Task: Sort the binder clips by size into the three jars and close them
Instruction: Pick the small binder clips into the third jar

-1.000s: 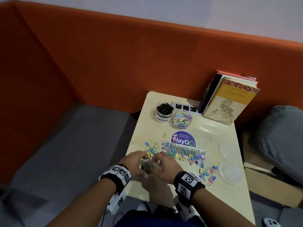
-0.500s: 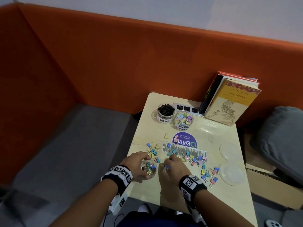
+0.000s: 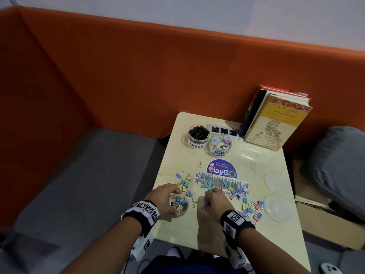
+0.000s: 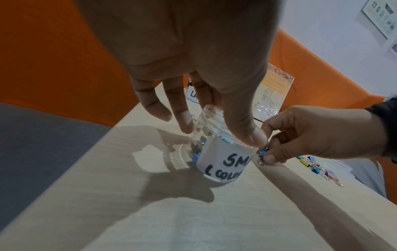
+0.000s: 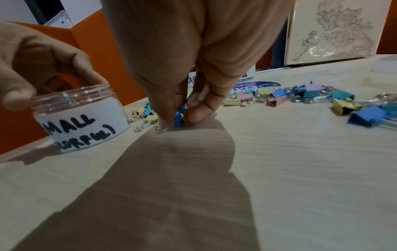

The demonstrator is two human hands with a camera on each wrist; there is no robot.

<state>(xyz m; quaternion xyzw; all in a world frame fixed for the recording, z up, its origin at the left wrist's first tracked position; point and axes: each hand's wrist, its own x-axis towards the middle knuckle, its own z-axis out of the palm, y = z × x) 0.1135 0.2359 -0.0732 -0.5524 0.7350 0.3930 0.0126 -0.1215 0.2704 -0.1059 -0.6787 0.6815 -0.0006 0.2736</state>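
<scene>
My left hand (image 3: 164, 196) grips the rim of the open clear jar labelled SMALL (image 3: 178, 202) (image 4: 223, 159) (image 5: 79, 118), which stands near the table's front left and holds several small clips. Just right of it my right hand (image 3: 213, 200) pinches a small blue binder clip (image 5: 178, 118) (image 4: 263, 152) against the tabletop. Loose coloured clips (image 3: 235, 191) lie scattered across the table's middle. At the back stand the open LARGE jar (image 3: 198, 136) with black clips and the open medium jar (image 3: 219, 144) with pastel clips.
Two clear lids (image 3: 277, 208) (image 3: 275, 180) lie at the table's right edge. Books (image 3: 276, 119) lean against the orange wall behind a white power strip (image 3: 223, 130). A round purple sticker (image 3: 222, 169) marks the wooden table (image 3: 256, 159). A grey bench runs along the left.
My right hand left the small jar's mouth, moved right onto the table and pinched a blue clip. The left hand kept holding the jar.
</scene>
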